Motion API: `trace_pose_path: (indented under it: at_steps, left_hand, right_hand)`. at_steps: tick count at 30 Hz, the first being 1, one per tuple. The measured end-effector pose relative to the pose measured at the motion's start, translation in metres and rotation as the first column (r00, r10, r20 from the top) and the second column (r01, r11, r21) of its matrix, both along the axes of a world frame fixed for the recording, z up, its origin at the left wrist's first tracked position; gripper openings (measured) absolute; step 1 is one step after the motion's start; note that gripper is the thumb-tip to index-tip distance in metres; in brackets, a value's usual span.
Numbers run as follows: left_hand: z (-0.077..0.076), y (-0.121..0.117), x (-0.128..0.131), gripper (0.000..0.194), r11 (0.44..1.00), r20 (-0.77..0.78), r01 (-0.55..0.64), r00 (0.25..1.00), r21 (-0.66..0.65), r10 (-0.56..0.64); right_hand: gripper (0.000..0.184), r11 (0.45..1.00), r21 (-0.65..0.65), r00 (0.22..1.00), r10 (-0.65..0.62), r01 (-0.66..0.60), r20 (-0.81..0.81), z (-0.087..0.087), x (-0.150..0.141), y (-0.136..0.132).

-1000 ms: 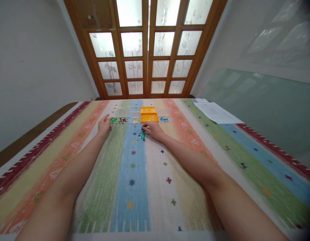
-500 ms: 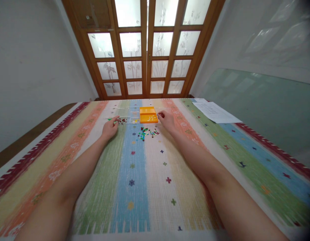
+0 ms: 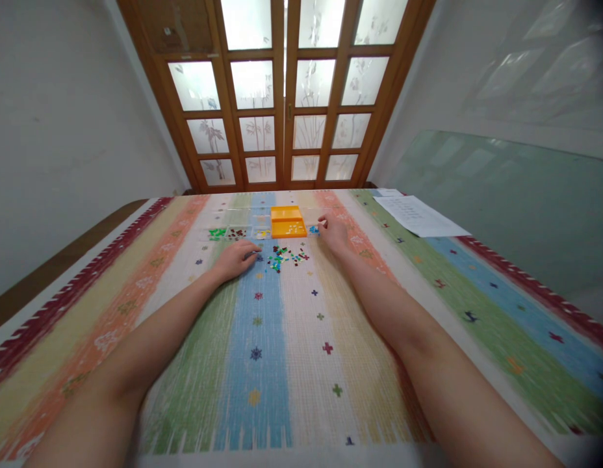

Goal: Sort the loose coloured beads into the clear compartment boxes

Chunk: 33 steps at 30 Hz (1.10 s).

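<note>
My left hand (image 3: pixel 238 259) is low over the cloth with its fingers stretched toward a mixed pile of tiny coloured pieces (image 3: pixel 283 257); nothing shows in it. My right hand (image 3: pixel 333 234) has its fingertips pinched together above a clear box of blue pieces (image 3: pixel 314 230); what they hold, if anything, is too small to make out. Between the hands and farther back lies an opened orange box (image 3: pixel 289 213) with white pieces in its near half. To its left are clear boxes of yellow pieces (image 3: pixel 263 233), dark red pieces (image 3: pixel 237 233) and green pieces (image 3: pixel 217 233).
A striped, patterned tablecloth (image 3: pixel 262 403) covers the table. Printed paper sheets (image 3: pixel 418 218) lie at the back right. Beyond the table stands a wooden door with glass panes (image 3: pixel 286 136), and a greenish glass panel (image 3: pixel 516 201) leans at the right.
My left hand has moved right and nearer, from the green and dark red pieces to beside the mixed pile. My right hand has shifted slightly right, uncovering the blue pieces.
</note>
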<state>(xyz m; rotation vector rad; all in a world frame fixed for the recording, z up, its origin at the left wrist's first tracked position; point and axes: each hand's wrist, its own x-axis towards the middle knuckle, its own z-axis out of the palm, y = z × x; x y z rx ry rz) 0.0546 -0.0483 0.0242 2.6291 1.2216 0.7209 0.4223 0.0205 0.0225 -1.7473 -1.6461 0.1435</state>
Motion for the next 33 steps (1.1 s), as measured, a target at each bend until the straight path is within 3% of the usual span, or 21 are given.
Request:
trace_pose_path:
  at_steps: [8, 15, 21, 26, 33]
  left_hand:
    - [0.01, -0.02, 0.027, 0.027, 0.985, -0.055, 0.165, 0.984, -0.056, -0.168]
    - [0.009, -0.03, 0.043, 0.017, 0.997, -0.063, 0.059, 0.996, -0.041, -0.061]
    - [0.007, -0.029, 0.045, 0.013, 0.998, -0.041, 0.04, 0.998, -0.051, -0.042]
    - [0.0, -0.022, 0.038, 0.012, 0.999, -0.038, -0.035, 0.999, -0.02, 0.034]
    - [-0.009, -0.004, 0.022, 0.019, 0.991, 0.052, -0.133, 0.99, -0.026, 0.134]
  right_hand:
    - [0.022, 0.992, -0.007, 0.99, 0.129, -0.129, 0.061, -0.001, -0.021, -0.009]
    - [0.02, 0.976, 0.005, 0.964, 0.212, -0.216, 0.159, -0.004, -0.04, -0.019]
    - [0.017, 0.943, 0.036, 0.926, 0.316, -0.33, 0.207, -0.009, -0.049, -0.023]
    - [0.017, 0.876, 0.057, 0.858, 0.454, -0.479, 0.24, -0.007, -0.057, -0.029]
    - [0.018, 0.726, 0.039, 0.702, 0.647, -0.686, 0.298, 0.002, -0.083, -0.052]
